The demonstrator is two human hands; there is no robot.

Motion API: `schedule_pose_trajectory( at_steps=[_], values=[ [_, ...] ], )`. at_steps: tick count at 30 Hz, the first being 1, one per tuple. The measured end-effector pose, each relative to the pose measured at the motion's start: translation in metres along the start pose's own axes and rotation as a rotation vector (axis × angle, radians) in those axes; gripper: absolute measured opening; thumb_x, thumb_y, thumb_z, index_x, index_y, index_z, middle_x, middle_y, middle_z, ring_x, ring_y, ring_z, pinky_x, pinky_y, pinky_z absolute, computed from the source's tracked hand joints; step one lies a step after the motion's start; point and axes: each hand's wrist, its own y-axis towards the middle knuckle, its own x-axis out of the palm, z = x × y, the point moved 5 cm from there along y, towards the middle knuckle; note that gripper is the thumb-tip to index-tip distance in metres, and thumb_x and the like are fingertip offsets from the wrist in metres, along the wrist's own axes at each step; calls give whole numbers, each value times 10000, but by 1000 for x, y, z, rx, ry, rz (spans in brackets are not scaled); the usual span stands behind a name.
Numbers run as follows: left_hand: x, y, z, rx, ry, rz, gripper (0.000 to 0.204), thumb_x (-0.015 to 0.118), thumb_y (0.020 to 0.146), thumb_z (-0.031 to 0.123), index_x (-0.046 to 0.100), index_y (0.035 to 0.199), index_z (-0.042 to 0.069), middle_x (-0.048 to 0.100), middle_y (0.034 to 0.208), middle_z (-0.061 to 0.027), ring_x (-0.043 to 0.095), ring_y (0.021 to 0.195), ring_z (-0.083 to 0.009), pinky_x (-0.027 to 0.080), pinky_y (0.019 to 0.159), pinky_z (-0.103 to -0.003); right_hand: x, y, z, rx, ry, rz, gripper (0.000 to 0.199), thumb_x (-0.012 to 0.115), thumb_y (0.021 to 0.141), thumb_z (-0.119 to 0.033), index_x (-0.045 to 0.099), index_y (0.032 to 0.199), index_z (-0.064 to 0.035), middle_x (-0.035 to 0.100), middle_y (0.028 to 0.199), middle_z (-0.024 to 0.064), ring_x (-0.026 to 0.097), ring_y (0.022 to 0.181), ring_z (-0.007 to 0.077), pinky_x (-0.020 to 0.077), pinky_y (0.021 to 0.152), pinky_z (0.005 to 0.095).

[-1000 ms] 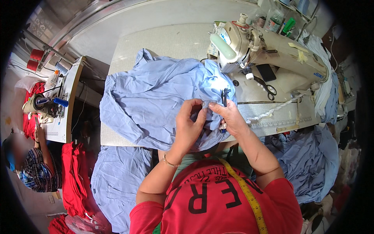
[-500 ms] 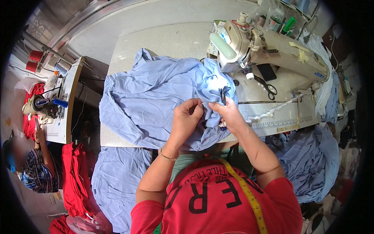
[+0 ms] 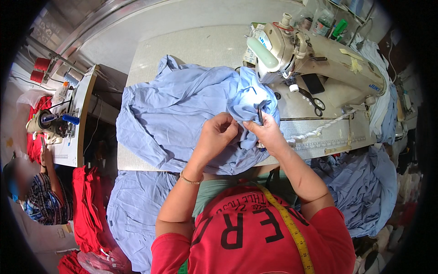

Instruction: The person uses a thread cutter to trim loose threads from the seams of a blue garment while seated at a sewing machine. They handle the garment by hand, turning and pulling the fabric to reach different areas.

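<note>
My right hand point(image 3: 269, 136) grips snips point(image 3: 260, 117) pointing away over the light-blue garment point(image 3: 182, 105); left hand point(image 3: 216, 137) pinches, contents unclear.

From here I see the left hand point(image 3: 216, 135) has shifted slightly toward the surface's point(image 3: 196, 48) left edge, thumb and forefinger closer together, its bracelet point(image 3: 190, 181) (thin, pale) nearer the front edge.

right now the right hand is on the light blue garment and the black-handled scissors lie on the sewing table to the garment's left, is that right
Not quite: the black-handled scissors lie to the right, not left, of the light blue garment, as the head view shows. The rest holds: they are on the sewing table, and the right hand is on the garment.
</note>
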Motion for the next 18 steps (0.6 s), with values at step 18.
schedule_pose_trajectory(
  at_steps=[18],
  values=[
    [-2,-3,11,266,-181,81,109,564,826,-3,561,722,-37,442,1202,-61,529,686,-66,427,578,-196,-1,30,-2,82,-233,-53,316,601,812,-53,544,1118,-6,580,1027,16,518,930,79,434,802,244]
  ],
)
